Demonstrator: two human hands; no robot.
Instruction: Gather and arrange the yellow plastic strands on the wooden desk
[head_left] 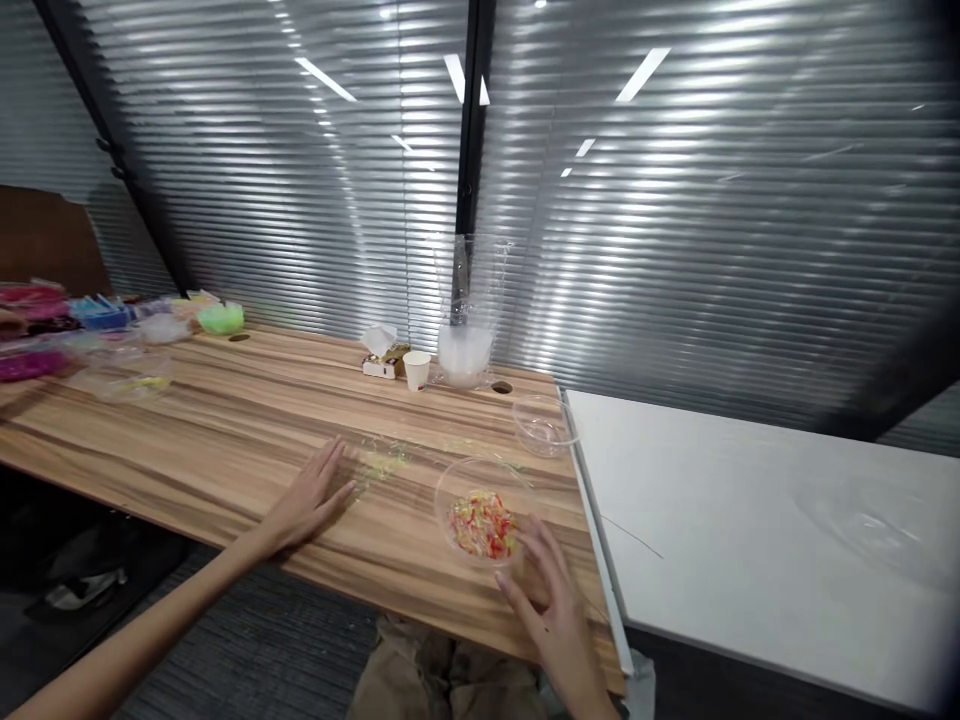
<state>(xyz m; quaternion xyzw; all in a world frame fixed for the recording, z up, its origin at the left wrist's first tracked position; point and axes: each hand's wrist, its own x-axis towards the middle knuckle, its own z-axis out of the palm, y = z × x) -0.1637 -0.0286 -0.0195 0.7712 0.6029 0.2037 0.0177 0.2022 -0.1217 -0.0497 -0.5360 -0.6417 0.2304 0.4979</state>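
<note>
My left hand (pixel 307 500) lies flat on the wooden table, fingers stretched out. Just beyond its fingertips are scattered yellow-green shreds (pixel 384 466). A clear plastic bowl (pixel 448 482) stands near the front edge, with red, yellow and pale shreds (pixel 481 524) in its bottom. At the bowl's right front side is my right hand (pixel 551 600), slightly blurred, its thumb and fingers apart and curved about the wall. Whether the fingertips press on the bowl is hard to see. Behind it, an apparently empty clear bowl (pixel 544 432) sits by the table's right edge.
A stack of clear bowls (pixel 465 355), a paper cup (pixel 417 370) and a tissue box (pixel 384 363) stand along the back. Colourful packets and a green-filled bowl (pixel 221 318) crowd the far left. A white table (pixel 720 500) adjoins on the right, with a thin stick (pixel 634 537) on it.
</note>
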